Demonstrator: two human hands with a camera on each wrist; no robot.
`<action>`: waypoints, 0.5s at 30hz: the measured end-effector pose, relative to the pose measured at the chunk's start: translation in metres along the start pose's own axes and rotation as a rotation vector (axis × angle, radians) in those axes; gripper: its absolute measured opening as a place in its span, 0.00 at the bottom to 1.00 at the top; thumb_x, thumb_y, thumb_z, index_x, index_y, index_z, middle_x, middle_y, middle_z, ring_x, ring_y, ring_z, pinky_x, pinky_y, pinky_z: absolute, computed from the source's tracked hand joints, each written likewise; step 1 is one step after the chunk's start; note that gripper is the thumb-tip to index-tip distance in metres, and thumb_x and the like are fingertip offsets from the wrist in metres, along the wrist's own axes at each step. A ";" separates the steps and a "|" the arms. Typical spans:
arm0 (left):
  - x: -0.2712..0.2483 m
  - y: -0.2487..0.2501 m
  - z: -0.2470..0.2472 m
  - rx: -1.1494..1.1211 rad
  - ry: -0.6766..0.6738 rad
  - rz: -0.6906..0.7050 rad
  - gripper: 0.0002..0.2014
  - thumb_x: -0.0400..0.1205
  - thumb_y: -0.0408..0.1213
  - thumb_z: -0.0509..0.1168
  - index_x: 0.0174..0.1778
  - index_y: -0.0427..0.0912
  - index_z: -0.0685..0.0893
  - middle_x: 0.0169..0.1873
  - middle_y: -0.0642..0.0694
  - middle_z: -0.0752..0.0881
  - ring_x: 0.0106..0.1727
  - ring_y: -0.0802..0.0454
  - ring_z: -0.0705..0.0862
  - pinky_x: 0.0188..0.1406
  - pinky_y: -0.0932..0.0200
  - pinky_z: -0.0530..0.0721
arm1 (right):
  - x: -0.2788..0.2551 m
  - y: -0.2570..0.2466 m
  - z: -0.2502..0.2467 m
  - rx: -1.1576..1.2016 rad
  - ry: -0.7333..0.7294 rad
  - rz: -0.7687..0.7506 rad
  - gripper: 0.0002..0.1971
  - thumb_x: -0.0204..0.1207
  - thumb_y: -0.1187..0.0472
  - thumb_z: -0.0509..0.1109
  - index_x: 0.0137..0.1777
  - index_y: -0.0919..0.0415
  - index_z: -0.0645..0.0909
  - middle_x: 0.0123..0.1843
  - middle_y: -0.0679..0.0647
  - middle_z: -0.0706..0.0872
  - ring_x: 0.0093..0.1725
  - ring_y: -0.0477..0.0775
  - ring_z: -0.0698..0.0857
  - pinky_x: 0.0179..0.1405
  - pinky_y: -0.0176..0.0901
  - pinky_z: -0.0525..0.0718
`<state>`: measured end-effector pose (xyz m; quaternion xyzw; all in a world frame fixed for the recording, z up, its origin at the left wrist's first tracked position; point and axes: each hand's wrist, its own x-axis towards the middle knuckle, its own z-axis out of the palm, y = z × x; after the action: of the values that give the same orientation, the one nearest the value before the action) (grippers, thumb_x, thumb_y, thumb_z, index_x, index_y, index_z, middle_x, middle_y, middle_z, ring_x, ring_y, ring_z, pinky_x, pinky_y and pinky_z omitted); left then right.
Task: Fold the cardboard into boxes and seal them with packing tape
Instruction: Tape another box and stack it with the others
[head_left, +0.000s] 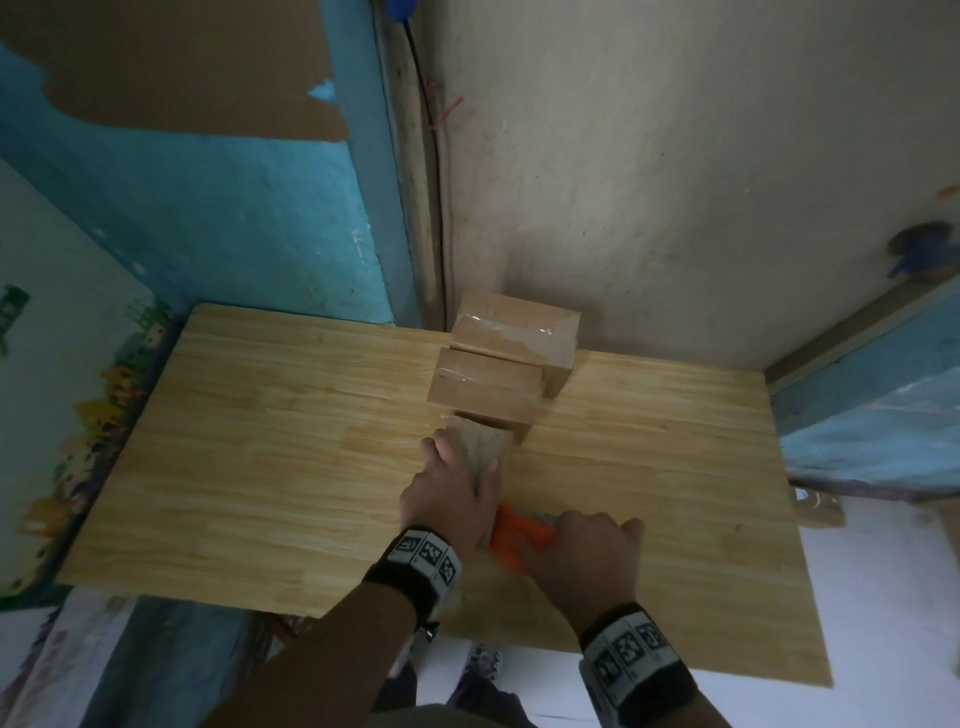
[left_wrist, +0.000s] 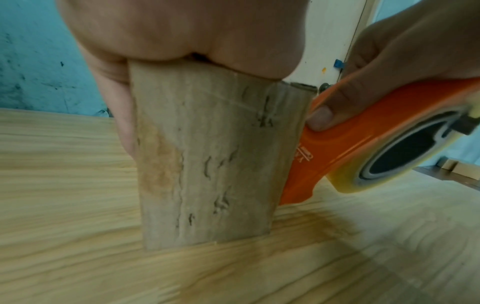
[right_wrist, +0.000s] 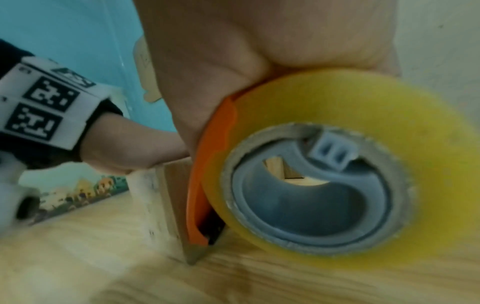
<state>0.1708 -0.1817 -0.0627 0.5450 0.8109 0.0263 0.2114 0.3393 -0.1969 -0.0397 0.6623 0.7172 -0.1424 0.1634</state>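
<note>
A small cardboard box (head_left: 480, 447) stands on the wooden table (head_left: 260, 441), its near face wrinkled with tape (left_wrist: 207, 160). My left hand (head_left: 452, 499) grips it from above, thumb on the left side and fingers down the right. My right hand (head_left: 592, 545) grips an orange tape dispenser (head_left: 514, 535) with a yellowish tape roll (right_wrist: 337, 164). The dispenser's front (left_wrist: 306, 164) presses against the box's right side, close to the table. Two taped boxes (head_left: 511, 332) (head_left: 485, 395) stand in a row just behind the held one.
The table sits in a corner, with a blue wall (head_left: 208, 208) to the left and a pale wall (head_left: 675, 182) behind. A black cable (head_left: 431, 130) runs down the corner. Bare wood lies to the left and right of the boxes. A blue sheet (head_left: 872, 415) lies off the right edge.
</note>
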 end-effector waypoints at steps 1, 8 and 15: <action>-0.001 0.000 -0.001 -0.001 0.002 0.005 0.40 0.86 0.68 0.47 0.82 0.38 0.53 0.75 0.39 0.70 0.52 0.41 0.90 0.41 0.46 0.91 | -0.002 0.004 0.001 0.016 0.010 0.014 0.33 0.77 0.18 0.48 0.46 0.38 0.87 0.32 0.44 0.85 0.44 0.50 0.85 0.61 0.57 0.68; -0.004 -0.002 -0.007 0.146 -0.066 0.049 0.59 0.70 0.85 0.53 0.83 0.40 0.52 0.72 0.42 0.68 0.55 0.44 0.87 0.40 0.50 0.87 | 0.009 0.035 0.018 0.026 0.184 0.235 0.34 0.80 0.21 0.55 0.53 0.47 0.90 0.50 0.45 0.93 0.59 0.54 0.85 0.62 0.60 0.69; -0.006 0.001 -0.015 0.258 -0.180 0.396 0.54 0.71 0.66 0.75 0.86 0.50 0.55 0.77 0.42 0.69 0.76 0.39 0.70 0.75 0.36 0.75 | 0.021 0.042 0.023 0.069 0.113 0.342 0.31 0.84 0.25 0.54 0.61 0.48 0.86 0.54 0.46 0.91 0.67 0.54 0.83 0.68 0.63 0.71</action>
<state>0.1682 -0.1837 -0.0466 0.7158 0.6630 -0.0849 0.2021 0.3808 -0.1839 -0.0694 0.7868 0.5968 -0.0998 0.1218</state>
